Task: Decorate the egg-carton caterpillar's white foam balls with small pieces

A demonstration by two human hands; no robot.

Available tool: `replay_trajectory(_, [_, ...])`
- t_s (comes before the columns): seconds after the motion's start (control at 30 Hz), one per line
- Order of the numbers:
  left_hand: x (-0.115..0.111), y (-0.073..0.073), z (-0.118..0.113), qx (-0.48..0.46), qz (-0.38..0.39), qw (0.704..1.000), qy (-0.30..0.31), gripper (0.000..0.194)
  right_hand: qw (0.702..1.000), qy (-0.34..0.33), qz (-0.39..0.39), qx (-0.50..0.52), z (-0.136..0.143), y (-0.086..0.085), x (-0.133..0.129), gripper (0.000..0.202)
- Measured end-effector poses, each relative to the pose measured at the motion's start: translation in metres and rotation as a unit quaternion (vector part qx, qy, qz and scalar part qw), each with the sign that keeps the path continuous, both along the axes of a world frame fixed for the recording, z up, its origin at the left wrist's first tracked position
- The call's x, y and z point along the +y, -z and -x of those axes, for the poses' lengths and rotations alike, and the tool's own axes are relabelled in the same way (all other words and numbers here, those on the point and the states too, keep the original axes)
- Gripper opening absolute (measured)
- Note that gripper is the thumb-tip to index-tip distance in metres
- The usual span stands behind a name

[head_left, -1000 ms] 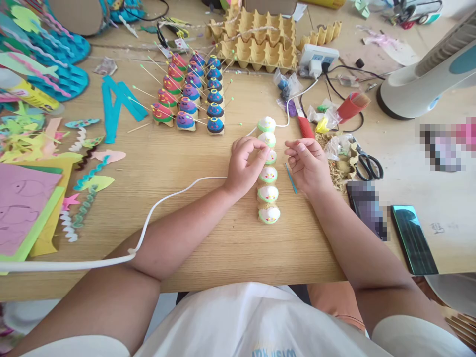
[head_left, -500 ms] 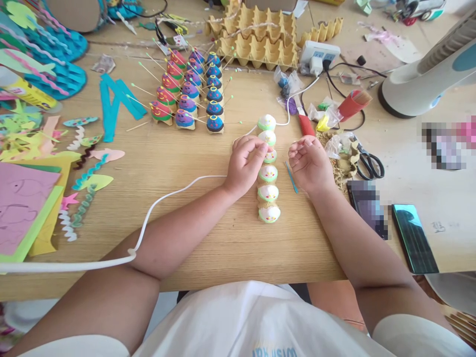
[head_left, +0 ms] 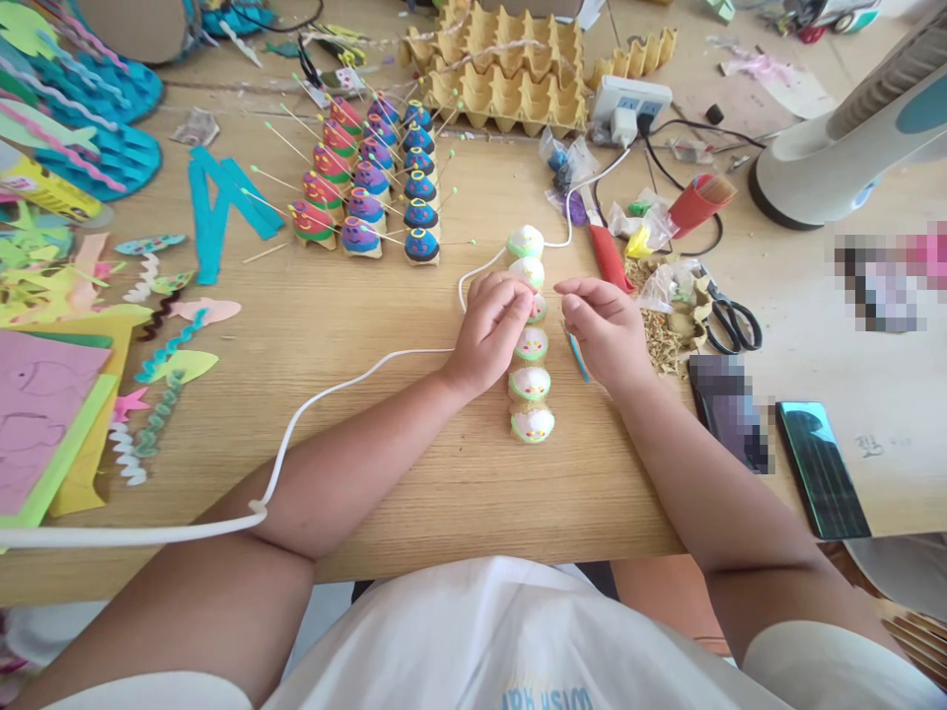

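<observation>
A row of white-and-green painted egg-carton cups (head_left: 531,383) stands upright on the table in front of me, with small red and yellow dots on the nearer ones. My left hand (head_left: 489,325) is over the left side of the row, thumb and index finger pinched together. A tiny reddish speck shows at its fingertips, too small to name. To the right of the row, my right hand (head_left: 611,330) is curled, its thumb and index tip close together and pointing at the left hand. Whatever it holds is too small to make out. A thin blue stick tool (head_left: 578,359) lies beside it.
Three painted cup rows (head_left: 364,204) with protruding sticks stand at back left. Egg cartons (head_left: 503,84), a power strip (head_left: 628,104) and a white cable (head_left: 355,373) lie around. Scissors (head_left: 735,320), a red-handled knife (head_left: 610,258) and a phone (head_left: 821,468) are on the right.
My right hand has turned from palm-up to curled, its fingertips moving left toward my left hand. The left hand stays nearly in place, still pinched. The view has shifted slightly.
</observation>
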State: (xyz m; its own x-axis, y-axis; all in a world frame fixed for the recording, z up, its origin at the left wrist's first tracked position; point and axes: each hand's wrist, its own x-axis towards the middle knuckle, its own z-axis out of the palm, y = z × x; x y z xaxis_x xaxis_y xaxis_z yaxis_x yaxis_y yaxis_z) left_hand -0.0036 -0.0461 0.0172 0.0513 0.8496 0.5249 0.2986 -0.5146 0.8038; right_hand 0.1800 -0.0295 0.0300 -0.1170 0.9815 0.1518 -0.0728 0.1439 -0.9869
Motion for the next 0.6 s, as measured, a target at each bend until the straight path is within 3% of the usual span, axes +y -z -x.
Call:
replay_trajectory(0.17, [-0.001,0.001,-0.001,0.023,-0.028,0.999,0.007,0.051,0.978,0.022,-0.154,-0.137,0.004,-0.006,-0.012,0.027])
replay_trajectory(0.43, [-0.001,0.003,-0.001,0.053,-0.053,0.997,-0.001,0.047,0.966,0.022,-0.201,-0.160,0.004,-0.007,-0.013,0.020])
replay_trajectory(0.6, [-0.002,0.002,-0.001,0.050,-0.032,0.998,0.006,0.051,0.969,0.042,-0.181,-0.161,0.005,-0.007,-0.016,0.021])
